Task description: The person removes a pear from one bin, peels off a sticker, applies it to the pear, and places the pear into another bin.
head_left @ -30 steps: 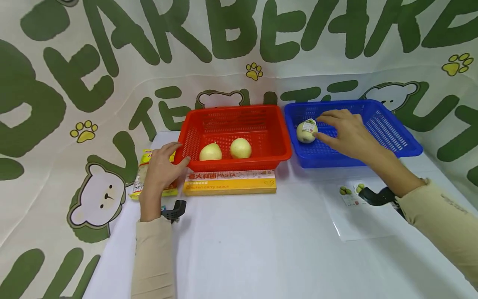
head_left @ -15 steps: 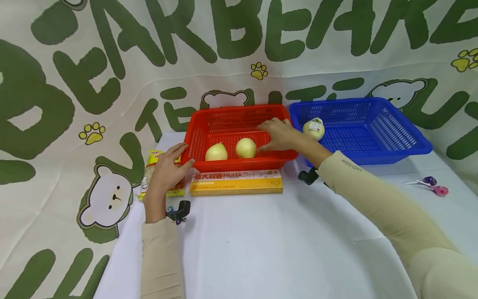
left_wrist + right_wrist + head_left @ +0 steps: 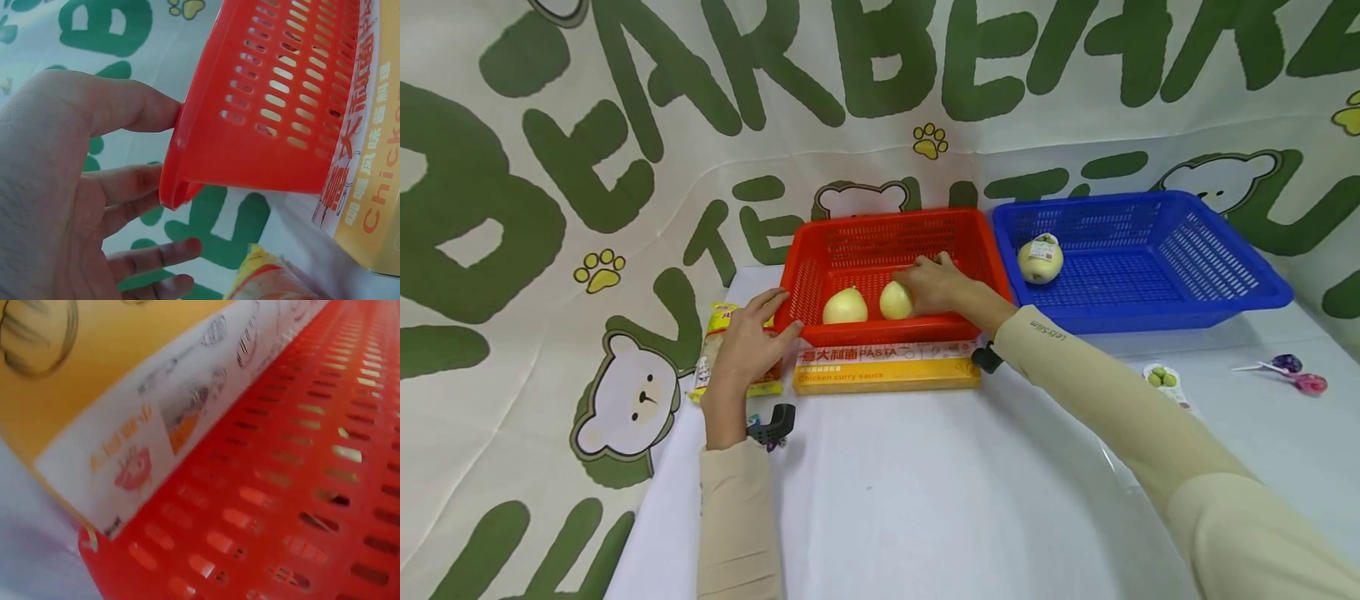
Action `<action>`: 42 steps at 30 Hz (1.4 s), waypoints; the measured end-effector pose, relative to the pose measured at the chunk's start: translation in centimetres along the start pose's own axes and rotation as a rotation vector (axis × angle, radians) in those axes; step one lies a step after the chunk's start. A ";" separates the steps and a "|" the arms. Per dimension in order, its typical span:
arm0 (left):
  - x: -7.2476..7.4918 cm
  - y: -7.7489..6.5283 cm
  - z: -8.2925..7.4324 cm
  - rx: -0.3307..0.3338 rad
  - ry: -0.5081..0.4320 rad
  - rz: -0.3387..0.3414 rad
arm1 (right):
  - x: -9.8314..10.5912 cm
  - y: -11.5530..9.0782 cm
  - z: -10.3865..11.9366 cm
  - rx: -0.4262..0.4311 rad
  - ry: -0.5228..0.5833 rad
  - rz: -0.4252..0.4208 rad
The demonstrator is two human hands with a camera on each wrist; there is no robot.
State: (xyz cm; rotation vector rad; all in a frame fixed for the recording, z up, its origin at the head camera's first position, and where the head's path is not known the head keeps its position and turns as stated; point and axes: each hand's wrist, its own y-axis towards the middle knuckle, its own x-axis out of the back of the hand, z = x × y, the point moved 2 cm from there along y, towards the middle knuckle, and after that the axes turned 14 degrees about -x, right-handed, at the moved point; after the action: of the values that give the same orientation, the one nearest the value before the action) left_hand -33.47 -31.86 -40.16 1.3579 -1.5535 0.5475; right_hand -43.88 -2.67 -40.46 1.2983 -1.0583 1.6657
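Two pale yellow pears lie in the red basket [image 3: 992, 283], at its front side in the head view. My right hand [image 3: 936, 285] reaches into the basket from the right and grips the right-hand pear [image 3: 895, 301], its fingers over the fruit's right side. The other pear [image 3: 845, 307] sits just to the left, untouched. My left hand [image 3: 751, 346] is at the basket's left front corner, thumb and fingertips touching the rim [image 3: 178, 147], the lower fingers spread free in the left wrist view. The right wrist view shows the basket's perforated wall [image 3: 262, 506], with neither hand nor pear.
A blue basket [image 3: 1120, 317] at the right holds another pear [image 3: 1040, 262] with a label. A pasta box [image 3: 887, 379] lies before the red basket, a yellow packet [image 3: 765, 386] beside it. Lollipops [image 3: 1292, 371] and a fruit-picture sticker [image 3: 1162, 377] lie at the right.
My right hand has moved left from over the blue basket into the red one and taken hold of the right-hand pear. My left hand has stayed at the red basket's rim.
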 end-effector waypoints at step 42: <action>0.1 -0.3 -0.7 0.021 -0.005 0.013 | -4.1 -23.9 -6.4 0.218 0.201 -0.179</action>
State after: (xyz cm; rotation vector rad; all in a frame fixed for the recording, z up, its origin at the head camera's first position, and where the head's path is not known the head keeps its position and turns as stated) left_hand -32.95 -31.42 -39.88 1.3669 -1.5652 0.5708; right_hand -23.40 11.71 -41.70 1.2888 -0.6376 1.7666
